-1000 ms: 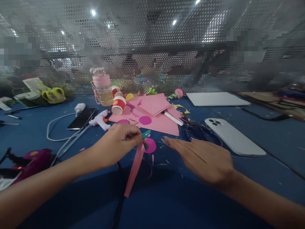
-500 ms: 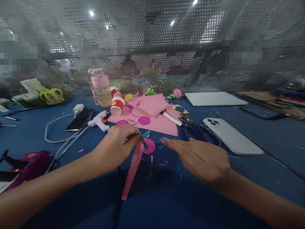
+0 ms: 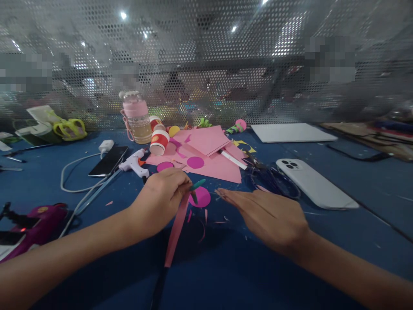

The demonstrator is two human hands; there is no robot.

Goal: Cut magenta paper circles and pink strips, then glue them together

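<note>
My left hand (image 3: 164,196) is closed in a pinch on a long pink paper strip (image 3: 176,239), which hangs down toward the near side. A teal, pointed thing (image 3: 197,184) sticks out at its fingertips. Just beyond the strip lies a magenta paper circle (image 3: 201,197) on the blue table (image 3: 226,267). To the right, my right hand (image 3: 271,213) is held palm down with straight fingers pointing left, nothing seen in it. Its fingertips are apart from the circle and from my left hand.
Pink sheets (image 3: 206,142) lie beyond the hands, with a white marker (image 3: 232,159). Left are a glue gun (image 3: 134,163), a black phone (image 3: 109,161), a bottle (image 3: 137,118) and a paper cup (image 3: 159,143). Right are dark-handled scissors (image 3: 274,183) and a white phone (image 3: 316,183).
The pink strip hangs narrower and straighter in my left hand. A small magenta scrap now shows beside it. My right hand has shifted slightly left.
</note>
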